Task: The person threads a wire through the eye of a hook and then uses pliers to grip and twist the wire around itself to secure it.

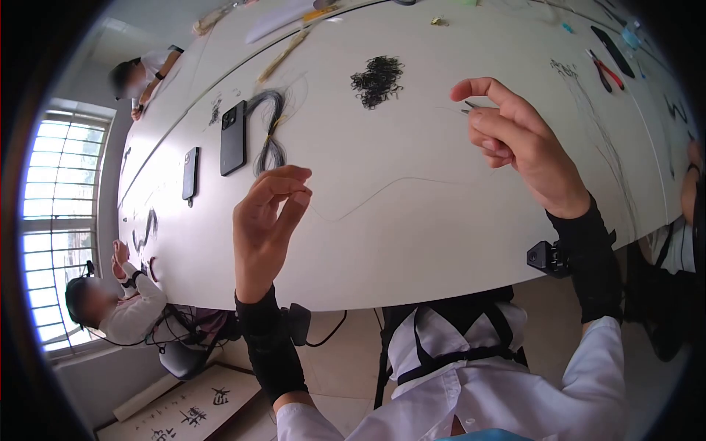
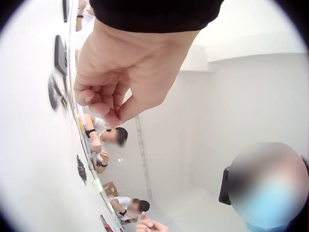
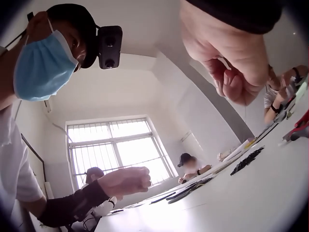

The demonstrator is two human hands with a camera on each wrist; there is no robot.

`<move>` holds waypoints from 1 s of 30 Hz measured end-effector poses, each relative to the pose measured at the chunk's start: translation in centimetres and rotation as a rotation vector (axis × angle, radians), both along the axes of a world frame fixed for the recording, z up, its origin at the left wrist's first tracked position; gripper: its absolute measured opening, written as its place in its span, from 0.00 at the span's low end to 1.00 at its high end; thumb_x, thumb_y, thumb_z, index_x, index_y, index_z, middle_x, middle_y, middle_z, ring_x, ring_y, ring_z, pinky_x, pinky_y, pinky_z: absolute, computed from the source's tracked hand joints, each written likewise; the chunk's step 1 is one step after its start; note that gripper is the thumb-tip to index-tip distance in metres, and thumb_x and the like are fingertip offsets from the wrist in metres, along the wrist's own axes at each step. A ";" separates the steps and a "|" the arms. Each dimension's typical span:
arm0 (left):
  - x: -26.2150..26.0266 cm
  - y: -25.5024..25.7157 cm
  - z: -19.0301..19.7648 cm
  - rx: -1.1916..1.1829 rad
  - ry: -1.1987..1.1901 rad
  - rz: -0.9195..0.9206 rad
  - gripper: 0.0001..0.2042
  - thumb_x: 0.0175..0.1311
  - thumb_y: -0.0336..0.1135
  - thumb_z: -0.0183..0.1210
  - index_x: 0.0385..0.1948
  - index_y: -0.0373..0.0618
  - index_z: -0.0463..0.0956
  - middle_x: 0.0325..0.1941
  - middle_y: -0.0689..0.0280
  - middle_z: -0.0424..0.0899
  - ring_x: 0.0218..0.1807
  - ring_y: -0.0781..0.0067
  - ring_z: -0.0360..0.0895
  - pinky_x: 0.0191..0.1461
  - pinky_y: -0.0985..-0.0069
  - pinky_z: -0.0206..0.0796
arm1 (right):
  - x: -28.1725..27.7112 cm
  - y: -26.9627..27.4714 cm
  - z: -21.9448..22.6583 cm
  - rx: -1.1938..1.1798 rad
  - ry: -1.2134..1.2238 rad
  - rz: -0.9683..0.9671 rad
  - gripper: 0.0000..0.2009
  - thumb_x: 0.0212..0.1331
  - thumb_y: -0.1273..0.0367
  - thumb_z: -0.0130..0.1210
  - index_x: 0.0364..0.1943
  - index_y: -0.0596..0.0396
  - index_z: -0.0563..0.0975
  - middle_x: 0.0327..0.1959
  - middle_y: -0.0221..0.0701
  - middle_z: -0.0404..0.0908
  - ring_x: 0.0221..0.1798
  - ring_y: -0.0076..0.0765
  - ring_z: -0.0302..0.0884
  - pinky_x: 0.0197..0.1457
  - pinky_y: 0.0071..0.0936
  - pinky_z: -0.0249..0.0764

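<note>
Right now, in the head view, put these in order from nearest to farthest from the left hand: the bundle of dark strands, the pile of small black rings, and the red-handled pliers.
From the left hand:
1. Bundle of dark strands, just beyond it, beside the phone.
2. Pile of small black rings, farther up the table, mid-table.
3. Red-handled pliers, far across on the right side.

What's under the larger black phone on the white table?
The larger black phone lies flat on the long white table. Beside it, a dark hair bundle curves past its top edge. Whether strands run beneath the phone is hidden.
</note>
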State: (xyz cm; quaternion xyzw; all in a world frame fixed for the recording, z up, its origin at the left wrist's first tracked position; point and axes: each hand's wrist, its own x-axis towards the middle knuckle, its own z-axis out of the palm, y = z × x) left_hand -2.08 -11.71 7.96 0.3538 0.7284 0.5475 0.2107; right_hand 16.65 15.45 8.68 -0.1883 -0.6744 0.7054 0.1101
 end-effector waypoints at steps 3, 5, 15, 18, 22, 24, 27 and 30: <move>1.6 4.4 0.9 -0.034 0.358 -0.176 0.03 0.60 0.23 0.65 0.34 0.41 0.84 0.73 0.54 0.70 0.77 0.54 0.64 0.76 0.53 0.56 | -1.3 -1.2 -0.5 0.065 0.010 0.167 0.17 0.64 0.69 0.46 0.57 0.55 0.71 0.24 0.19 0.67 0.27 0.14 0.57 0.31 0.20 0.55; 2.2 6.8 0.7 0.018 0.439 -0.269 0.03 0.61 0.23 0.66 0.34 0.40 0.84 0.70 0.55 0.73 0.74 0.57 0.67 0.77 0.55 0.56 | -1.8 -1.4 -0.7 0.088 0.046 0.207 0.17 0.64 0.69 0.45 0.57 0.56 0.71 0.23 0.20 0.67 0.26 0.15 0.57 0.30 0.20 0.55; 1.9 10.6 -1.0 0.115 0.282 -0.249 0.03 0.61 0.23 0.64 0.34 0.37 0.83 0.35 0.62 0.86 0.39 0.69 0.82 0.50 0.73 0.71 | -2.6 0.9 -2.8 0.324 0.023 0.212 0.09 0.73 0.67 0.51 0.47 0.58 0.77 0.27 0.17 0.71 0.31 0.12 0.62 0.33 0.16 0.59; 2.1 10.9 -1.1 0.091 0.277 -0.226 0.03 0.61 0.24 0.65 0.34 0.38 0.83 0.34 0.62 0.85 0.39 0.68 0.83 0.47 0.73 0.72 | -2.6 1.0 -2.9 0.340 0.005 0.167 0.10 0.75 0.66 0.53 0.43 0.60 0.78 0.29 0.18 0.73 0.31 0.11 0.63 0.35 0.15 0.61; 2.1 11.3 -1.2 0.026 0.397 -0.196 0.04 0.61 0.23 0.65 0.36 0.38 0.84 0.46 0.58 0.86 0.48 0.65 0.83 0.56 0.69 0.71 | -2.4 1.4 -3.6 0.343 0.017 0.115 0.10 0.75 0.66 0.48 0.46 0.57 0.77 0.27 0.18 0.68 0.29 0.12 0.60 0.33 0.17 0.58; 2.1 11.5 -1.6 0.089 0.476 -0.229 0.04 0.62 0.22 0.65 0.37 0.36 0.84 0.56 0.56 0.83 0.56 0.65 0.82 0.68 0.67 0.67 | -2.1 1.3 -3.0 0.251 -0.007 0.129 0.10 0.75 0.67 0.46 0.48 0.55 0.76 0.26 0.18 0.65 0.28 0.13 0.57 0.32 0.18 0.57; 2.6 11.9 -2.0 0.066 0.313 -0.300 0.03 0.63 0.22 0.65 0.37 0.36 0.84 0.63 0.54 0.79 0.62 0.63 0.79 0.73 0.63 0.62 | -2.1 0.8 -3.1 0.093 -0.007 0.146 0.09 0.74 0.66 0.45 0.51 0.52 0.73 0.24 0.18 0.62 0.27 0.16 0.56 0.32 0.19 0.56; 2.5 12.1 -2.9 0.050 0.160 -0.331 0.04 0.64 0.22 0.64 0.38 0.36 0.84 0.61 0.55 0.81 0.63 0.65 0.78 0.73 0.65 0.62 | -2.0 0.9 -3.0 -0.012 -0.039 0.195 0.09 0.73 0.65 0.47 0.51 0.51 0.71 0.25 0.19 0.62 0.28 0.17 0.57 0.32 0.18 0.56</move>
